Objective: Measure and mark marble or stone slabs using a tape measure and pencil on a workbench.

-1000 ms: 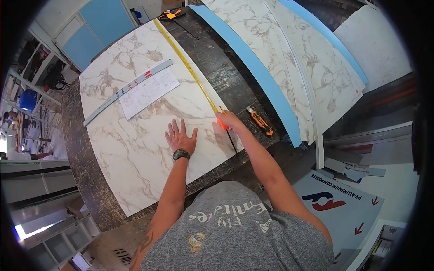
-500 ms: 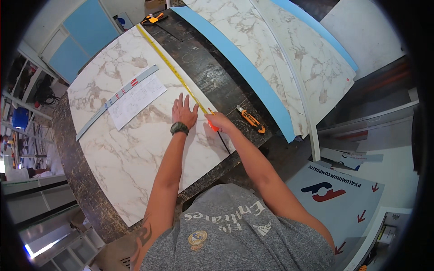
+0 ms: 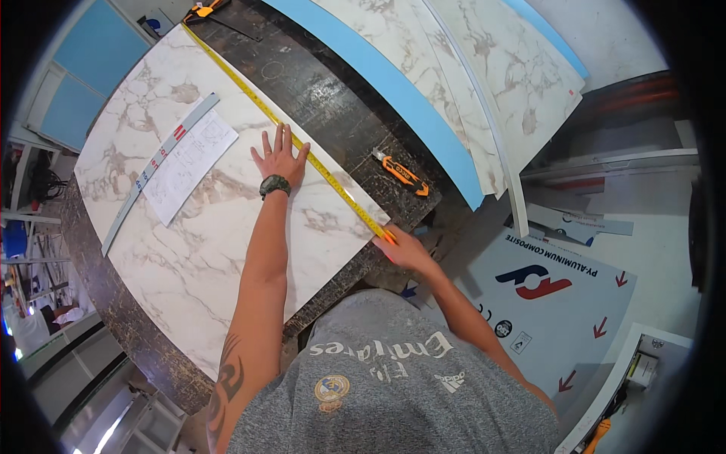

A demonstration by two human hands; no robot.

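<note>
A white marble-patterned panel [image 3: 227,295] lies on a dark, worn workbench. Along its right-hand edge runs an extended yellow tape measure [image 3: 335,180], from the far corner to the near one. My left hand [image 3: 283,166] rests flat on the panel, fingers spread, fingertips at the tape. At the near corner my right hand [image 3: 404,248] is closed around the orange tape case, mostly hidden by the fingers. Left of my left hand lie a paper sheet with drawings [image 3: 189,174] and a long grey straightedge strip [image 3: 155,166], which overlaps the sheet's edge.
An orange-and-black utility knife [image 3: 403,175] lies on the bare bench [image 3: 310,94] beyond the tape. At the far corner sits a yellow-and-black clamp-like tool [image 3: 203,12]. More marble-patterned panels [image 3: 401,38] with blue edges stand at the right. Grey composite sheeting [image 3: 560,303] lies below them.
My right hand has moved toward me to the panel's near corner, with more tape showing along the edge. My left hand stays flat, its fingertips now at the tape. The view has shifted.
</note>
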